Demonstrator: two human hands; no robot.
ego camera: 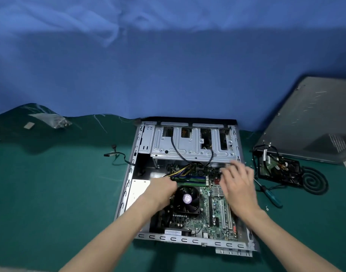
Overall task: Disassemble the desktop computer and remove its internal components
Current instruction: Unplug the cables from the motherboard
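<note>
**Chassis Open on Mat, Both Hands Over the Board**

The desktop computer case lies on its side on the green mat, with its far edge against the blue cloth. The side is uncovered and the interior faces up. The grey side panel leans at the right, well apart from the case.

Interior, as visible:
- A silver drive cage spans the far end. A black cable loops across it.
- The green motherboard fills the near half.
- A black CPU fan sits on the board, left of centre.
- The memory modules lie just beyond the fan.
- A yellow and black wire bundle runs down to the board beside them.

The left hand rests at the left end of the memory modules, touching the fan's far edge. Its fingers are hidden, so the grip cannot be told. The right hand is motion-blurred above the board's far right area, fingers spread and holding nothing.

Right of the case lie a screwdriver, a removed component with attached wires and a coiled black cable.
</note>
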